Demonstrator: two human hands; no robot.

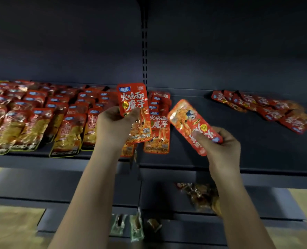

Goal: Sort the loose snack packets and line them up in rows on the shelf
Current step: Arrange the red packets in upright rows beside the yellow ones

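Holding packet (134, 112) upright, left grip (113, 126) (thumb across)

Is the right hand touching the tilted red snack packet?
Touching. The head view shows the right hand pinching the tilted red snack packet at its lower end, thumb pressed on its printed face.

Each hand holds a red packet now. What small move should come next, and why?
Probably turn the right hand so its tilted packet comes upright like the left packet, then add it to the short row beside. Its print faces the other way, and the shelf is bare there.
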